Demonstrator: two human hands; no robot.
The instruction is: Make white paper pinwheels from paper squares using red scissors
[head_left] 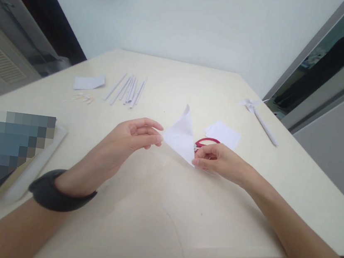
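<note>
A white paper folded into a triangle [181,135] is held up just above the cream table [138,200]. My left hand [126,142] pinches its left corner with the fingertips. My right hand [218,160] pinches its lower right corner. A dark band sits on my left wrist. Red-handled scissors [207,142] lie on the table right behind my right hand, partly hidden by the paper and my fingers.
Small white paper squares [224,134] lie beyond the scissors. Several rolled paper sticks [128,90], a folded white sheet [89,81] and small pins [83,99] lie at the far left. A finished paper pinwheel [257,113] rests at the far right. A blurred object sits at the left edge.
</note>
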